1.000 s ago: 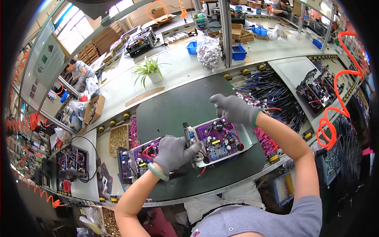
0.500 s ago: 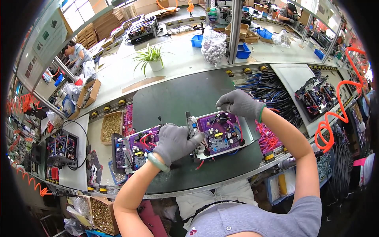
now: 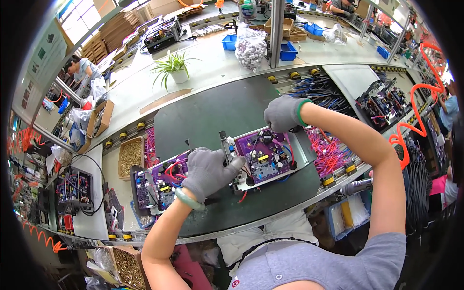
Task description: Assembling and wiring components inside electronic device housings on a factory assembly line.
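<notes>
A purple circuit board [image 3: 265, 155] in a pale metal tray lies on the dark green mat [image 3: 212, 113] in front of me. My left hand [image 3: 209, 170], in a grey glove, rests against the tray's left edge and holds it steady. At the board's far right corner my right hand [image 3: 282, 113], also grey-gloved, has its fingers closed on a thin wire rising from the board. A second purple board [image 3: 157, 180] with red wires sits just left of my left hand.
A box of small brass parts [image 3: 130, 155] stands at the left. Bundles of pink wires [image 3: 328, 152] and blue wires [image 3: 321, 92] lie to the right. A potted plant [image 3: 176, 70] and a bag of parts [image 3: 250, 47] stand behind. Another person [image 3: 82, 67] works far left.
My right hand has come down from above the mat to the board's far right corner. My left hand has stayed at the tray's left edge.
</notes>
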The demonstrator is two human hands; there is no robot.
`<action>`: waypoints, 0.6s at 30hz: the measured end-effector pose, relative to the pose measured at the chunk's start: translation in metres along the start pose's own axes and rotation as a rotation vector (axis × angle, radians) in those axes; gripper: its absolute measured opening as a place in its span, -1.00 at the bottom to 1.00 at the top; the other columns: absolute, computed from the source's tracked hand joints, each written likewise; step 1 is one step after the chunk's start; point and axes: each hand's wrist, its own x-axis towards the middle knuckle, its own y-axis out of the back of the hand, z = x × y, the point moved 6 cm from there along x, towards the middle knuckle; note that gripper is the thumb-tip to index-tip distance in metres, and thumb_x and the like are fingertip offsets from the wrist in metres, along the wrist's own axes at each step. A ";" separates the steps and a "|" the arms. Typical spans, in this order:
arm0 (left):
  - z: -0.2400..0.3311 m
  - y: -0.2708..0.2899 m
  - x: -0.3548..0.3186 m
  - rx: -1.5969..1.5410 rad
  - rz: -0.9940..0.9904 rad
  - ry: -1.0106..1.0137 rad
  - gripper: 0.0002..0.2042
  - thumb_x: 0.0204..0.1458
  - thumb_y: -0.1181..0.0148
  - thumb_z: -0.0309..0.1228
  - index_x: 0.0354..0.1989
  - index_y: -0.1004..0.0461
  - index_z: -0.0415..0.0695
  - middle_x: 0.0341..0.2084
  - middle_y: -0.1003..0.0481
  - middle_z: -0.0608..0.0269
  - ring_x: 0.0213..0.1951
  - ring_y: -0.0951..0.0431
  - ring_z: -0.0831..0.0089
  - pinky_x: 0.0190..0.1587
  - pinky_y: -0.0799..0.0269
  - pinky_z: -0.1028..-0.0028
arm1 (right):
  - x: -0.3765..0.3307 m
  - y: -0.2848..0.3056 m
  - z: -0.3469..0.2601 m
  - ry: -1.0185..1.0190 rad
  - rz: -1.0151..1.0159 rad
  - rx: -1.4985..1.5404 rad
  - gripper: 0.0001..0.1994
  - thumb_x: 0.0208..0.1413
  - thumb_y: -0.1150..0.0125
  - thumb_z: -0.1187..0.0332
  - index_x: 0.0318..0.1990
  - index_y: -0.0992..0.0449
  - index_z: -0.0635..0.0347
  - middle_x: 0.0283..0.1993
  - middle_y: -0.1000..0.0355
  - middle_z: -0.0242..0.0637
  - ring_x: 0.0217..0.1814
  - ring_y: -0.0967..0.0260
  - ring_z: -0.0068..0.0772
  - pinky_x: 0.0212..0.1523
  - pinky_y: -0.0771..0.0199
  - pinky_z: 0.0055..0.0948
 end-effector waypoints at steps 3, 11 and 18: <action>-0.001 0.002 0.000 -0.015 0.019 -0.006 -0.38 0.09 -0.05 0.18 -0.72 -0.51 -0.15 -0.80 -0.41 -0.03 -0.61 -0.51 -0.01 -0.36 -0.38 0.10 | 0.002 0.000 -0.002 -0.024 -0.004 -0.008 -0.77 -0.07 -0.10 0.28 -0.35 -0.66 0.10 -0.30 -0.58 -0.09 -0.21 -0.54 0.00 -0.20 -0.49 -0.06; -0.002 0.005 -0.004 -0.018 0.050 -0.005 -0.40 0.07 -0.10 0.15 -0.76 -0.47 -0.16 -0.83 -0.37 -0.02 -0.65 -0.46 -0.01 -0.40 -0.35 0.09 | -0.005 0.003 -0.011 -0.083 -0.010 0.010 -0.74 -0.08 -0.15 0.32 -0.26 -0.68 0.17 -0.24 -0.60 -0.07 -0.16 -0.58 -0.03 -0.16 -0.55 -0.10; 0.002 0.001 0.001 -0.026 0.074 -0.028 -0.49 0.07 -0.16 0.05 -0.69 -0.48 -0.16 -0.79 -0.38 0.00 -0.59 -0.48 0.00 -0.36 -0.36 0.11 | -0.005 -0.003 -0.014 -0.055 -0.047 -0.029 -0.76 -0.02 -0.16 0.34 -0.24 -0.67 0.19 -0.22 -0.61 -0.08 -0.13 -0.60 -0.07 -0.18 -0.57 -0.08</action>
